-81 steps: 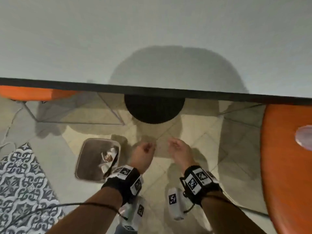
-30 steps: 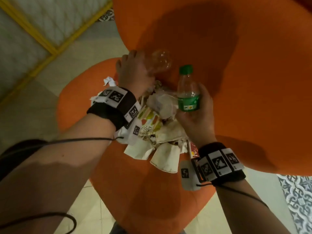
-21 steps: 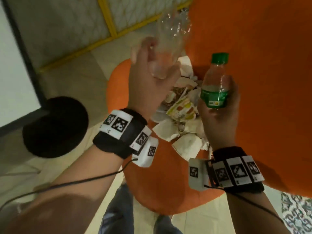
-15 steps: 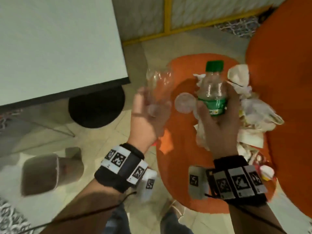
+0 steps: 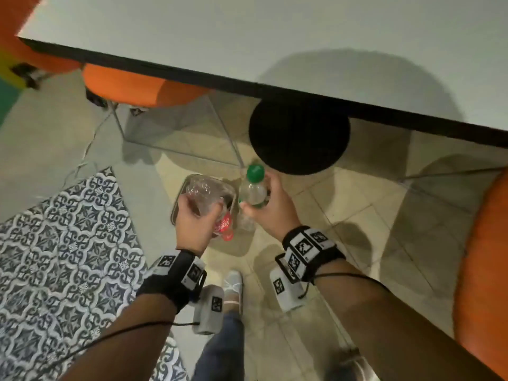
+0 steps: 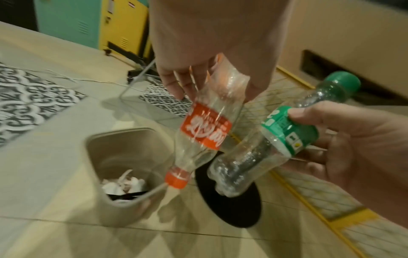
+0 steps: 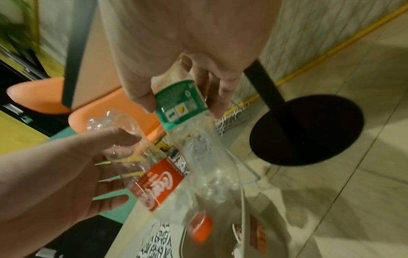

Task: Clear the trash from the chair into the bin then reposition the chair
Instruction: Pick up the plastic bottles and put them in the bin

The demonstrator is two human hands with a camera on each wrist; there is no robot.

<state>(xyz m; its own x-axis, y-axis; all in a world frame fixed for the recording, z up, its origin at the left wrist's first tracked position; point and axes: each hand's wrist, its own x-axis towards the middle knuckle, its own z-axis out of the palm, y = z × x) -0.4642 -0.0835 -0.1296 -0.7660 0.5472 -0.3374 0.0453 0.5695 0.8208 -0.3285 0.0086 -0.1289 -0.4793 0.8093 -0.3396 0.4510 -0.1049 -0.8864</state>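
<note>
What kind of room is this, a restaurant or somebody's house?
Probably a cafe or canteen, though I can't be sure. There's a white table on a round black base, matching orange chairs tucked around it, and a small bin on the tiled floor.

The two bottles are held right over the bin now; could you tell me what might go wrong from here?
1. The green-capped bottle in the right hand hangs beside the bin, over its rim rather than its opening, so it may land on the floor.
2. The red-capped bottle, held cap down by the left hand, could strike the rim and bounce out.
</note>
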